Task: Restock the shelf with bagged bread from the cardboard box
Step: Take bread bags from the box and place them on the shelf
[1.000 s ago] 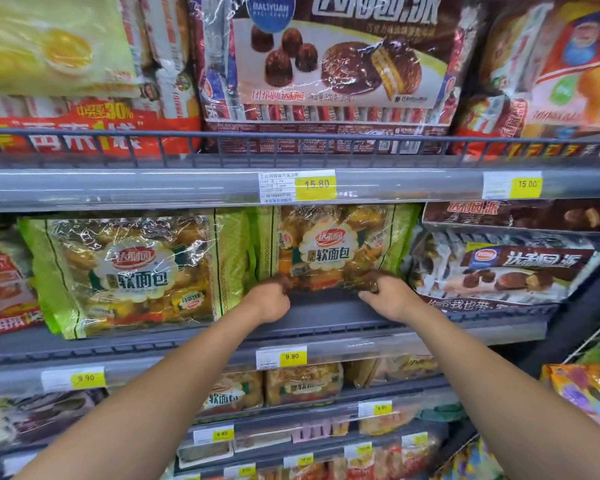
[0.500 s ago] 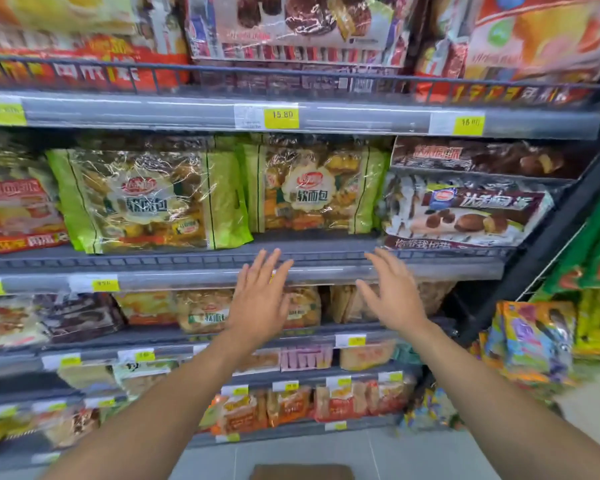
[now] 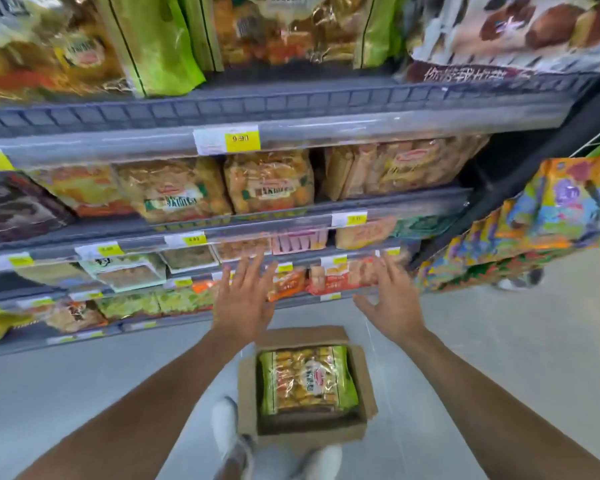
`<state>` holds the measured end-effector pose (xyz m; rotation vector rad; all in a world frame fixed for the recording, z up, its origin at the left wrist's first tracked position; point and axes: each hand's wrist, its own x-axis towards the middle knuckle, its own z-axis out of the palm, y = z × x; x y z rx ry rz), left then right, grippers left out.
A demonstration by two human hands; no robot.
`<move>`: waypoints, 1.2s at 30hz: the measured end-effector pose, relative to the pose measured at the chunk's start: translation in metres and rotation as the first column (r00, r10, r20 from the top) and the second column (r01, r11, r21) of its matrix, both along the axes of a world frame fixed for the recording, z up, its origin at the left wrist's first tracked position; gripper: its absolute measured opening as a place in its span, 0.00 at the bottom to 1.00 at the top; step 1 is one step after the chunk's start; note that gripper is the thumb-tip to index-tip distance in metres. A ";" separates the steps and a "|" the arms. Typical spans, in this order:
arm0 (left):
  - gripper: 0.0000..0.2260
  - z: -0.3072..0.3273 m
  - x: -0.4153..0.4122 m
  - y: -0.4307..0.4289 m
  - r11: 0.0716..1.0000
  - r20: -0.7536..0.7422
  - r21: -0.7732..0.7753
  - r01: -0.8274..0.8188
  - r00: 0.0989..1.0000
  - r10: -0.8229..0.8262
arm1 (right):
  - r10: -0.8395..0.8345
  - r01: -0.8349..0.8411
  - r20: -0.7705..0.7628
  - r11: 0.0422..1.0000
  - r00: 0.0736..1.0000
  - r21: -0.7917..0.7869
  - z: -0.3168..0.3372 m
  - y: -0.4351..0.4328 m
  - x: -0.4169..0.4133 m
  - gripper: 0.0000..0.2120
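A: Where are the hands?

B: The left hand and the right hand hang side by side in the air, fingers spread wide, palms down, holding nothing. Both are above the cardboard box.

A: How does that differ from a second ago?

B: A second ago both hands were closed on the bottom edge of a green bag up on the shelf. Half a second ago they had let go and were open in front of the shelf rail. Now they have dropped lower, and the view has tipped down so the box is in full sight.

A: And the bread?

B: One green bread bag lies flat inside the open box, label up. Two more green bags stand on the upper shelf, at the top of the view.

A: What about the floor and the surroundings?

B: The box sits on a pale grey floor, just ahead of the person's white shoes. Lower shelves carry other packaged snacks behind yellow price tags. To the right, colourful packs hang on a side rack.
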<state>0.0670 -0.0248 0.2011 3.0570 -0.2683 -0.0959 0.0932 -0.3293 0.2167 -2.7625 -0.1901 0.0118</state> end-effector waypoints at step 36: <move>0.41 -0.598 -0.077 -0.052 0.161 -0.872 0.060 -0.985 0.026 0.489 | -0.404 0.657 -0.812 0.753 0.423 -0.032 -0.618 -0.013 -0.099 0.30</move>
